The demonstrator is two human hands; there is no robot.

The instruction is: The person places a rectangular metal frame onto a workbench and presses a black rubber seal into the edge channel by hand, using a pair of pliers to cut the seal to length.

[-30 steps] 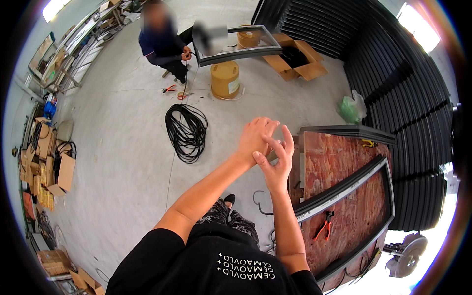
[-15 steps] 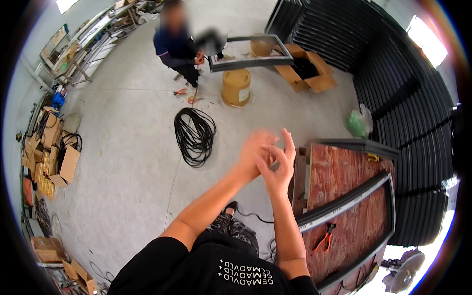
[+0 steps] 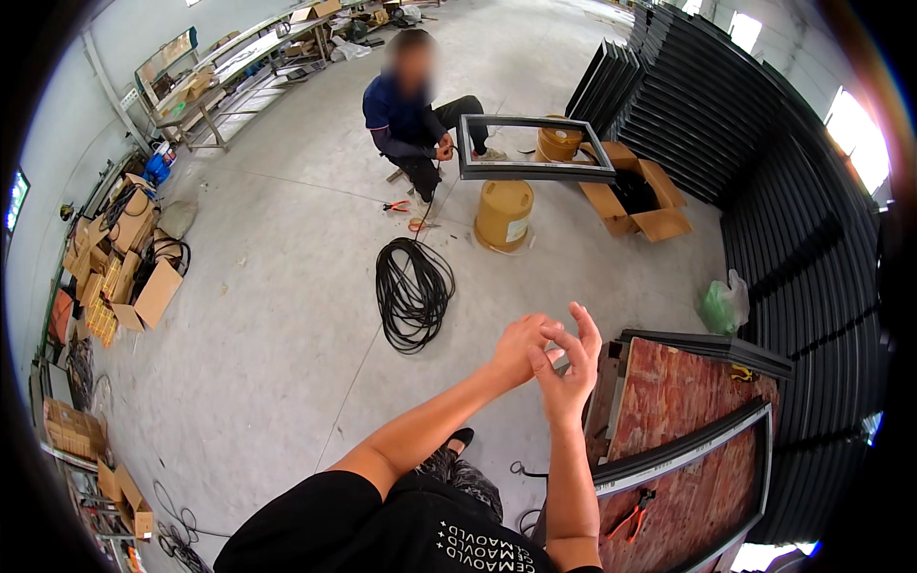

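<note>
My left hand (image 3: 519,348) and my right hand (image 3: 570,369) are raised together in front of me, touching at the fingers. The left hand's fingers curl in against the right hand. The right hand's fingers stand apart, pointing up. I see nothing held in either hand. Just right of them is a workbench topped with a reddish wooden board (image 3: 680,396), and a dark metal frame (image 3: 690,451) lies across it. Orange-handled pliers (image 3: 634,517) rest on the board near its front.
A coil of black cable (image 3: 413,291) lies on the concrete floor ahead. Beyond it stands a yellow bucket (image 3: 504,214). A seated person (image 3: 409,124) holds a dark rectangular frame (image 3: 535,172). Open cardboard boxes (image 3: 638,199), a green bag (image 3: 721,306) and stacked dark frames (image 3: 745,105) are on the right.
My view has tilted up, so the seated person and the bucket sit lower in the picture. My hands stay together, fingers shifting slightly against each other.
</note>
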